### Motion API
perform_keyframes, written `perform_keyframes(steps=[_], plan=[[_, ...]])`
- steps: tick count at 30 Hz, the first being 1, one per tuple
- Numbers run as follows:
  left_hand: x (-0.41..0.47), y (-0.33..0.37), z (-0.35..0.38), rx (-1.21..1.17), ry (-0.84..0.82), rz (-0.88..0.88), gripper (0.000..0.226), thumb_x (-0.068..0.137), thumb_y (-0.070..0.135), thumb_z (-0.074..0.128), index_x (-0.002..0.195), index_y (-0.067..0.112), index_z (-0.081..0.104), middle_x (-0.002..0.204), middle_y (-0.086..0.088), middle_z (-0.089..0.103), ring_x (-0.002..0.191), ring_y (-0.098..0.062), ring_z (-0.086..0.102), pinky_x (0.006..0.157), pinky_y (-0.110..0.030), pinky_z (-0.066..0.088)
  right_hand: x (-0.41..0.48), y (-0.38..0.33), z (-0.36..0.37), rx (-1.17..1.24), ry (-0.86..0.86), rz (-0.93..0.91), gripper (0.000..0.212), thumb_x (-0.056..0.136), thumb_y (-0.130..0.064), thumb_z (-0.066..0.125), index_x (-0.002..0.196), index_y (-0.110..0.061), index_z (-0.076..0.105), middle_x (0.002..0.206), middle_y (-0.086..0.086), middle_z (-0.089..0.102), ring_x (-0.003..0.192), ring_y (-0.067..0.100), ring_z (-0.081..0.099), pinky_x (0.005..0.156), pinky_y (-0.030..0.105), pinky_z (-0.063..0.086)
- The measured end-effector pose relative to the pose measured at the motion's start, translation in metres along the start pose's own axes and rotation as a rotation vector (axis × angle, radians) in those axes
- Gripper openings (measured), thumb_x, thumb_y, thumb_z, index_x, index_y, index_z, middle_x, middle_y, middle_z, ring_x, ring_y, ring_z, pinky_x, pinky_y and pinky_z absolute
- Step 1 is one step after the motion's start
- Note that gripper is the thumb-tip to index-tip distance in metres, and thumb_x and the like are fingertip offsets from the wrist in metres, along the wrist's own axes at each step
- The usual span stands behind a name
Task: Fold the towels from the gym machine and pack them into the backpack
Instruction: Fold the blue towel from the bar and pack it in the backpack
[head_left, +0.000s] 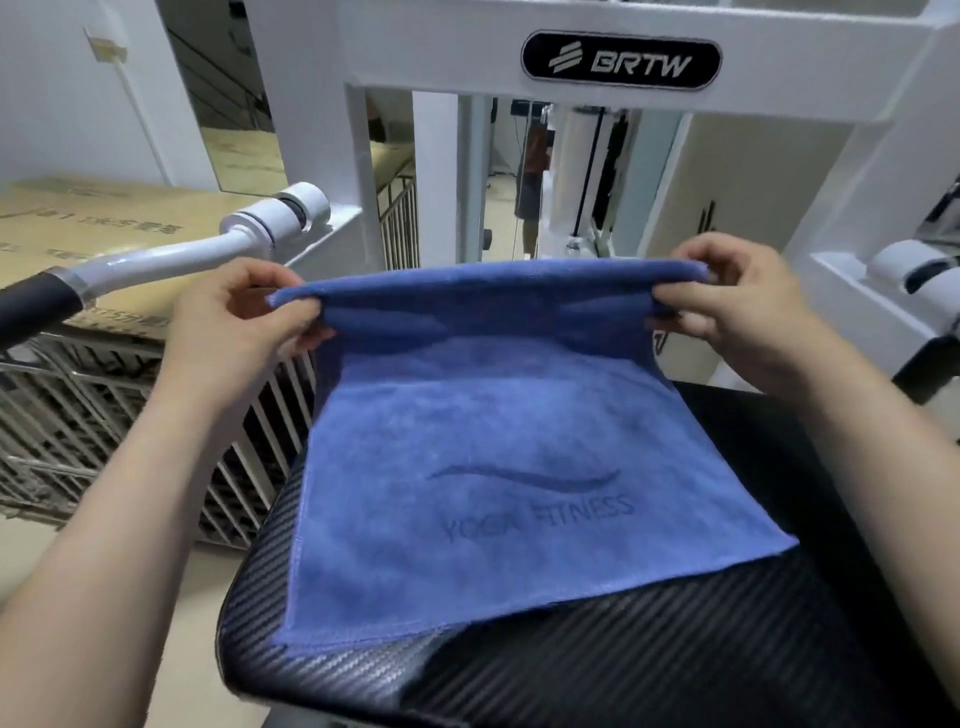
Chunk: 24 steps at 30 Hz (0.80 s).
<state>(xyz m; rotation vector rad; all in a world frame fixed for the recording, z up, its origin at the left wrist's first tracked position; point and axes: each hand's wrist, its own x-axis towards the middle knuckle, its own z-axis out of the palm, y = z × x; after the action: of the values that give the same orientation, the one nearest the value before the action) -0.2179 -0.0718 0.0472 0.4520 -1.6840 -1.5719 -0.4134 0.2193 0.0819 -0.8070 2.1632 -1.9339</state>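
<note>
A blue towel (467, 493) with "YOGA FITNESS" pressed into it lies on the black padded seat (649, 649) of the gym machine. Its far part is lifted off the seat in a fold. My left hand (249, 306) pinches the left end of that raised fold. My right hand (737, 296) pinches the right end at the same height. The near edge of the towel rests flat on the seat. No backpack is in view.
The white machine frame (623, 104) with a BRTW badge stands straight ahead. A white handle bar with a black grip (156, 260) juts out at left, over cardboard boxes (78, 234) and a metal grille (130, 415). Another machine arm (909, 270) sits at right.
</note>
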Motion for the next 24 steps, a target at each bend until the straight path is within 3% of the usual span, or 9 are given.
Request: perform_keyframes(steps=[3, 5, 8, 11, 13, 16, 19, 21, 24], plan=[[-0.067, 0.008, -0.019, 0.141, -0.12, 0.029, 0.032, 0.081, -0.008, 0.064, 0.077, 0.022, 0.075, 0.074, 0.004, 0.072, 0.072, -0.01, 0.066, 0.072, -0.019, 0.056, -0.061, 0.009, -0.022, -0.168, -0.161, 0.003, 0.031, 0.08, 0.018, 0.055, 0.072, -0.011, 0.06, 0.065, 0.009, 0.061, 0.062, 0.015, 0.06, 0.057, 0.029, 0.05], [-0.104, 0.005, -0.025, 0.282, -0.191, 0.013, 0.035, 0.078, -0.01, 0.066, 0.078, 0.023, 0.076, 0.074, 0.001, 0.073, 0.065, -0.007, 0.063, 0.063, -0.014, 0.052, -0.092, 0.019, -0.032, -0.199, -0.189, 0.049, 0.027, 0.079, 0.022, 0.051, 0.071, -0.003, 0.06, 0.075, 0.016, 0.069, 0.083, 0.017, 0.07, 0.071, 0.038, 0.054], [-0.131, -0.002, -0.032, 0.324, -0.258, -0.016, 0.039, 0.074, -0.017, 0.066, 0.076, 0.02, 0.075, 0.078, 0.001, 0.073, 0.069, -0.003, 0.062, 0.063, -0.011, 0.049, -0.114, 0.027, -0.037, -0.245, -0.209, -0.01, 0.037, 0.075, 0.03, 0.045, 0.065, -0.004, 0.057, 0.078, 0.011, 0.068, 0.107, 0.009, 0.066, 0.09, 0.027, 0.051], [-0.148, -0.001, -0.036, 0.35, -0.264, 0.035, 0.045, 0.072, -0.023, 0.064, 0.074, 0.021, 0.074, 0.079, 0.007, 0.072, 0.075, -0.001, 0.063, 0.067, -0.011, 0.049, -0.122, 0.035, -0.043, -0.294, -0.238, -0.132, 0.045, 0.073, 0.029, 0.048, 0.062, -0.014, 0.056, 0.078, 0.008, 0.066, 0.109, 0.008, 0.066, 0.09, 0.018, 0.05], [-0.158, 0.003, -0.034, 0.348, -0.25, 0.062, 0.047, 0.072, -0.024, 0.064, 0.073, 0.022, 0.074, 0.079, 0.005, 0.071, 0.073, -0.003, 0.063, 0.064, -0.013, 0.049, -0.125, 0.04, -0.047, -0.33, -0.223, -0.231, 0.036, 0.07, 0.016, 0.052, 0.062, -0.019, 0.055, 0.079, 0.001, 0.066, 0.108, 0.009, 0.066, 0.089, 0.018, 0.049], [-0.168, 0.006, -0.031, 0.352, -0.204, 0.105, 0.054, 0.072, -0.022, 0.065, 0.071, 0.031, 0.075, 0.078, 0.008, 0.071, 0.072, -0.002, 0.063, 0.066, -0.013, 0.049, -0.129, 0.046, -0.053, -0.413, -0.197, -0.371, 0.029, 0.063, 0.006, 0.049, 0.065, -0.023, 0.053, 0.081, -0.005, 0.064, 0.107, 0.011, 0.065, 0.09, 0.027, 0.052], [-0.176, 0.006, -0.029, 0.368, -0.16, 0.112, 0.059, 0.072, -0.02, 0.066, 0.071, 0.038, 0.075, 0.076, 0.013, 0.072, 0.071, 0.003, 0.063, 0.066, -0.01, 0.049, -0.136, 0.05, -0.053, -0.589, -0.233, -0.506, 0.025, 0.061, 0.005, 0.049, 0.068, -0.019, 0.052, 0.081, -0.003, 0.062, 0.105, 0.012, 0.065, 0.082, 0.041, 0.053], [-0.18, 0.005, -0.029, 0.353, -0.166, 0.108, 0.047, 0.074, -0.012, 0.07, 0.072, 0.035, 0.076, 0.076, 0.01, 0.072, 0.071, 0.001, 0.063, 0.067, -0.011, 0.049, -0.141, 0.05, -0.051, -0.669, -0.277, -0.521, 0.02, 0.063, 0.002, 0.049, 0.068, -0.017, 0.052, 0.081, -0.002, 0.06, 0.107, 0.012, 0.062, 0.078, 0.042, 0.05], [-0.185, 0.006, -0.026, 0.364, -0.143, 0.061, 0.004, 0.078, 0.028, 0.075, 0.074, 0.028, 0.076, 0.077, 0.008, 0.073, 0.073, -0.002, 0.065, 0.068, -0.012, 0.048, -0.145, 0.043, -0.052, -0.702, -0.369, -0.416, 0.01, 0.069, -0.015, 0.051, 0.072, -0.024, 0.054, 0.085, -0.006, 0.058, 0.106, 0.012, 0.06, 0.08, 0.039, 0.047]])
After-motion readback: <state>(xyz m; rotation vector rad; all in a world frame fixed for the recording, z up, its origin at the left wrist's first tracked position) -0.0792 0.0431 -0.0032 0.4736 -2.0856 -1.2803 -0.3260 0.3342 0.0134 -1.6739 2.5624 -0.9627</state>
